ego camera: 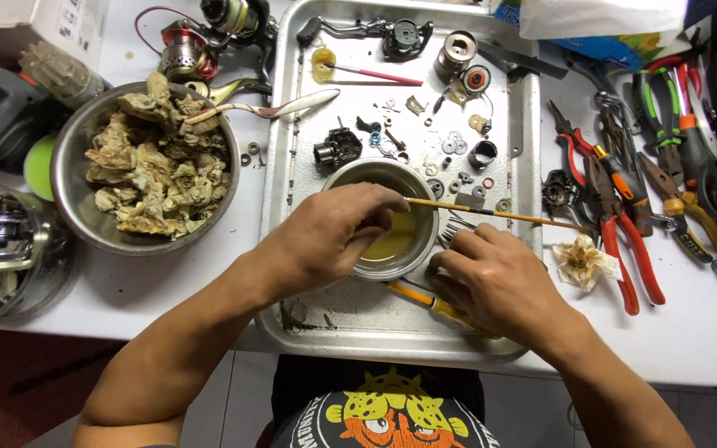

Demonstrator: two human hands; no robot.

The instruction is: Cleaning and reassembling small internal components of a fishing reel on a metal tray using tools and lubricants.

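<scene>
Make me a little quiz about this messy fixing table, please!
1. True or false: the left hand reaches over the small bowl of yellow liquid.
2. Which thing lies across the small bowl's rim? A) a brush B) a spoon C) a hammer
3. Fill in: the big bowl on the left is full of dirty, crumpled ____.

Key
1. True. The bowl stands on the metal tray, and the right hand rests beside it.
2. A, the thin brush with the wooden handle.
3. Rags, stained brown.
</scene>
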